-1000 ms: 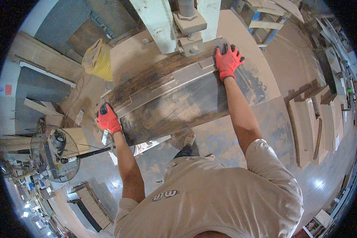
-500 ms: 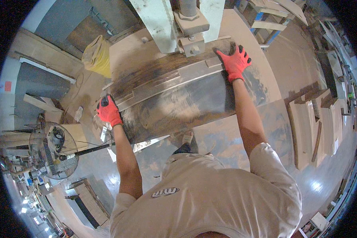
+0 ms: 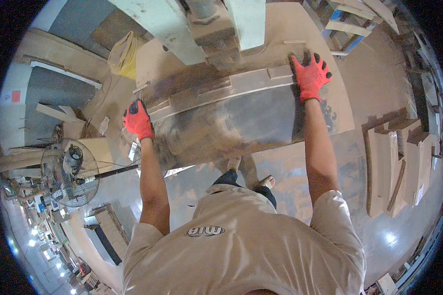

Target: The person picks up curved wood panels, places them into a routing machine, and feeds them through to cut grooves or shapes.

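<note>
A long, thin wooden strip (image 3: 202,101) with stepped, lighter pieces along it lies across a dusty machine table (image 3: 330,115). In front of it is a dark, worn metal plate (image 3: 261,110). My left hand (image 3: 139,120), in a red glove with black fingertips, is curled at the strip's left end; its underside is hidden. At the right end my right hand (image 3: 312,76), gloved alike, presses down with its fingers spread. The dark machine head (image 3: 214,39) stands just beyond the strip, between two pale green uprights (image 3: 248,24).
A yellow bag (image 3: 124,55) hangs at the table's far left. A caged fan (image 3: 71,172) stands to my left, its pole reaching toward the table. Stacked wooden panels (image 3: 394,167) are on the floor at right. A wooden frame (image 3: 347,29) stands far right.
The view has shifted and turned a little, and a second foot now shows below the table. Both hands stay at the strip's ends. The right one sits farther right in the picture.
</note>
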The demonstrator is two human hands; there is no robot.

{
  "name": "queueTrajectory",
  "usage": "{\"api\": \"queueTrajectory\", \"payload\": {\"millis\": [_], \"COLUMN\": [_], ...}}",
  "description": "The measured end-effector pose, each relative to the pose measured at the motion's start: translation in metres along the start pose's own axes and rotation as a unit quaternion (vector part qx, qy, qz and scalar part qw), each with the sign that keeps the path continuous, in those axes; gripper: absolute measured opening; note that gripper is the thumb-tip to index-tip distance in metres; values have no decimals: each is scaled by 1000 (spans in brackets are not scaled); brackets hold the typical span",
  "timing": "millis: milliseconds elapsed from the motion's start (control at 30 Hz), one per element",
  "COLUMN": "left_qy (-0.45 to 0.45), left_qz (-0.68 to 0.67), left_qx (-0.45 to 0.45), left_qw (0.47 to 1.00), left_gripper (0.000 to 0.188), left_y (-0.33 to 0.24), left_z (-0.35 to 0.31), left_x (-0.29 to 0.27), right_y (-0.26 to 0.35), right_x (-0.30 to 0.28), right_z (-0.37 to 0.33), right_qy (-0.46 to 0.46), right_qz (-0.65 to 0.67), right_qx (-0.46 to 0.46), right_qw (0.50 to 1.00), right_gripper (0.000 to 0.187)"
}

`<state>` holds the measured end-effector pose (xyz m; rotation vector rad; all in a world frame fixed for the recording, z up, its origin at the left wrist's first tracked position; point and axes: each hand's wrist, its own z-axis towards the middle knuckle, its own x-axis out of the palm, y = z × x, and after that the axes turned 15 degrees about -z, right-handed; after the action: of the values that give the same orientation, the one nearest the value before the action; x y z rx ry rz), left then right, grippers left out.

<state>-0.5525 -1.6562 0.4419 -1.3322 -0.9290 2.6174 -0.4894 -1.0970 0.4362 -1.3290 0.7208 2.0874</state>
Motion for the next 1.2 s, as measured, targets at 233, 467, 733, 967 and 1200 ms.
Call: {"api": "queueTrajectory", "payload": {"millis": [233,467,733,967,1200], "left_qy": [-20,-17,-21,-20,-10], "left_qz": [4,4,23,8,-3], "left_qx": [-3,-5,-10,3,-16], "left_qw": [1000,1000,999,1000,1000], "left_gripper": [48,50,47,47,50], "left_y": [-14,-20,-41,-46,-51], "left_z": [-12,-12,-19,-25,-30], "left_x": [8,17,29,39,43], "right_y": [-15,-33,-58,-76,-84], "right_x": [-2,2,9,8,2], "right_z": [12,25,34,44,52], "right_qy": [39,63,63,85,112], "right_qz": [-23,-47,-33,7,81], "right_qx": [2,21,20,20,-2], "right_qw": [999,997,997,996,990], "right_gripper": [77,79,69,67,60]}}
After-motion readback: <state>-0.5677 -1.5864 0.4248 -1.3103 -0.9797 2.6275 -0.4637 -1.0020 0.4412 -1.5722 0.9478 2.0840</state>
